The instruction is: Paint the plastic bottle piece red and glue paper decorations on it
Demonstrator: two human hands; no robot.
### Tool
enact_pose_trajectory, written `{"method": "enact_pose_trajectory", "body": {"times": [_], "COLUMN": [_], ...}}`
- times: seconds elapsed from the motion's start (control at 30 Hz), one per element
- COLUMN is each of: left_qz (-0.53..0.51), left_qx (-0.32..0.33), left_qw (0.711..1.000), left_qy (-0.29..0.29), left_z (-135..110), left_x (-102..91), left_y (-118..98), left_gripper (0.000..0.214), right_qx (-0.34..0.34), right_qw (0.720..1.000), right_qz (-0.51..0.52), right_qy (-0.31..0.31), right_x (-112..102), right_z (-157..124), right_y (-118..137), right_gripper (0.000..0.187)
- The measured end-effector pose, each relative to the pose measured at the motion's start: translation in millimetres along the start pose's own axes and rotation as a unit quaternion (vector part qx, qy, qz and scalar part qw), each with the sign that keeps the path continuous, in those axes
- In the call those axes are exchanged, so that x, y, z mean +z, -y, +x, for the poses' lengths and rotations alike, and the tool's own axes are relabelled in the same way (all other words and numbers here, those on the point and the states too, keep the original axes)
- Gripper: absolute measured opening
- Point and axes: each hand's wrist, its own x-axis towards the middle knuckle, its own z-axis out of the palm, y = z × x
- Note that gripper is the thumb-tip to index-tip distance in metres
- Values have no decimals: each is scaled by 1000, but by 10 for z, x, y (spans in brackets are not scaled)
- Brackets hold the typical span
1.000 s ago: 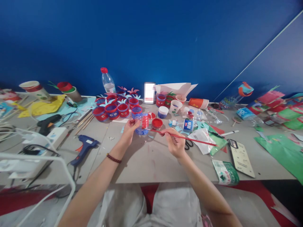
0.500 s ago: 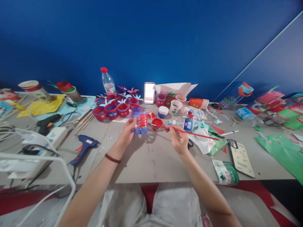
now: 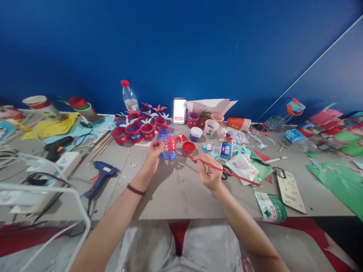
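My left hand (image 3: 154,155) is closed around a cut plastic bottle piece (image 3: 168,148), clear with a blue base and red paint on its side. Between the fingers of my right hand (image 3: 209,170) is a long red paintbrush (image 3: 229,173), its tip by the right side of the bottle piece; whether the bristles touch it is too small to tell. Just beyond the brush stands an open jar of red paint (image 3: 188,148). A red-smeared lid (image 3: 181,138) lies behind it, and a white-capped jar (image 3: 195,134) stands close by.
Several painted cups with paper leaves (image 3: 134,132) stand behind my left hand. A blue glue gun (image 3: 102,175) and a power strip (image 3: 59,177) with cables lie left. Scissors (image 3: 227,172), a lying bottle (image 3: 226,149), a phone (image 3: 289,189) and a green packet (image 3: 270,207) are right.
My right hand has moved slightly left and toward me, taking the paintbrush tip from the paint jar's edge to beside the bottle piece. My left hand stays nearly in place.
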Motion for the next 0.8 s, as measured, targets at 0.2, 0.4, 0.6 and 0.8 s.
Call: {"method": "enact_pose_trajectory", "body": {"times": [0.2,0.4,0.6,0.8], "left_qz": [14,16,13,10], "left_qx": [11,6,7,2], "left_qw": [1000,1000,1000,1000], "left_qy": [-10,-4,-8,-4], "left_z": [24,-9,-8,-10], "left_x": [-4,16,20,19], "left_y": [56,33,25,19], "left_gripper": [38,40,41,41], "right_qx": [-5,40,53,59], "right_qw": [1000,997,998,998], "right_qz": [21,57,38,29], "right_qy": [12,19,22,0], "right_x": [30,28,21,-4], "right_z": [22,16,32,61], "right_y": [98,72,61,40], "right_gripper": [20,17,17,18]}}
